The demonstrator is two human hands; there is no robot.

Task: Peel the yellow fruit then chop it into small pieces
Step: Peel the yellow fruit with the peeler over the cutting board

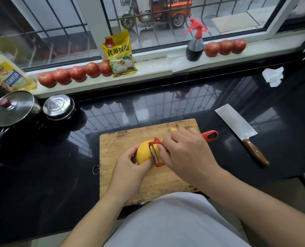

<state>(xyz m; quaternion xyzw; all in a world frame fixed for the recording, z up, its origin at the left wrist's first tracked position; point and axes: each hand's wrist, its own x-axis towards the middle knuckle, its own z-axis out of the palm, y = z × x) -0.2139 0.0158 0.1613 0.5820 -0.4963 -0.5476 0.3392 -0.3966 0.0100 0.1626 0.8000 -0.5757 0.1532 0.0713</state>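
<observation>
Between both hands [130, 164] [187, 154], the yellow fruit [144, 152] meets the peeler [155, 154].

We see the left hand [130, 163] gripping the fruit [144, 152] on the board [123, 175], which lies at the near edge of the counter [59, 157]. Our right hand [187, 154] holds the red peeler [156, 154], its blade lying against the fruit's right side. A bit of peel [174, 129] sits near the board's far right corner. A cleaver [240, 131] lies on the counter, right of the board. Two lidded pots [14, 109] stand at the counter's far left, and tomatoes [77, 73] line the sill [148, 68].
</observation>
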